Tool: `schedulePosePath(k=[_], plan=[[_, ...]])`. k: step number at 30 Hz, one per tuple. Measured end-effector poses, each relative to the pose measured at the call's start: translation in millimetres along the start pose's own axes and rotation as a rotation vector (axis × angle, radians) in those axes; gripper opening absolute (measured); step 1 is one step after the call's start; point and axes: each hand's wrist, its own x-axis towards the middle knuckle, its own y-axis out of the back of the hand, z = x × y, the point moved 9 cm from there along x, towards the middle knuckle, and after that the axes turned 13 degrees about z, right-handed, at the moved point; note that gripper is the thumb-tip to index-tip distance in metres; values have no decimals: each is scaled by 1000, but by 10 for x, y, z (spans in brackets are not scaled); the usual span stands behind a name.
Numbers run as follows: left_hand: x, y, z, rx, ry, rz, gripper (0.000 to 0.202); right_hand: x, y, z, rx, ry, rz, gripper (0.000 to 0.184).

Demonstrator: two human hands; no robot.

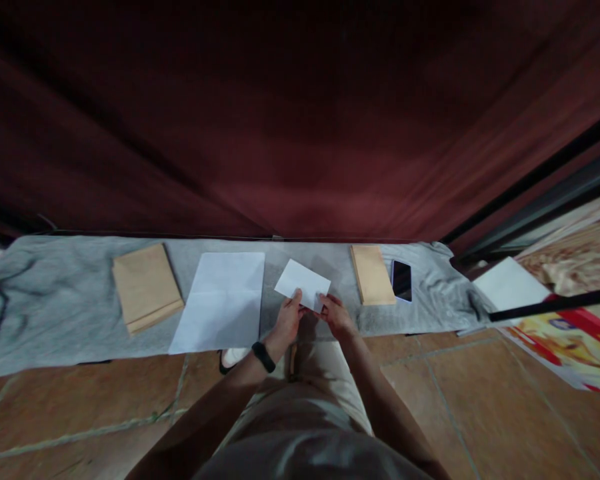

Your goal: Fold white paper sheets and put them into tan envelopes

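Both hands grip a small folded white paper (304, 280) over the grey cloth, near its front edge. My left hand (289, 316), with a dark band on the wrist, pinches the lower left part with the thumb on top. At the lower right corner, my right hand (334, 312) holds it in the same way; the fingers beneath are mostly hidden. Left of the hands lies a large white paper sheet (225, 293) with faint creases. To the right sits a stack of narrow brown envelopes (373, 275).
Grey cloth (55, 300) covers the long narrow surface. A wider stack of brown paper bags or envelopes (147, 283) lies at left, a phone (402, 280) at right. Behind hangs a dark red curtain (305, 167). A colourful box (565, 340) and black bars (545, 190) stand at right.
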Motion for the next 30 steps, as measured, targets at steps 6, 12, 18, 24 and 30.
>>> schedulePosePath(k=[6, 12, 18, 24, 30], plan=[[207, 362, -24, 114, -63, 135, 40, 227, 104, 68, -136, 68, 59, 30], [316, 569, 100, 355, -213, 156, 54, 363, 184, 59, -274, 192, 124, 41], [181, 502, 161, 1023, -304, 101, 68, 252, 87, -15, -528, 556, 127, 51], [184, 415, 186, 1257, -278, 1, 57, 73, -1, -110, -810, 830, 184, 44], [165, 424, 177, 1388, -330, -30, 56, -90, -265, -38, -984, 978, 85, 42]])
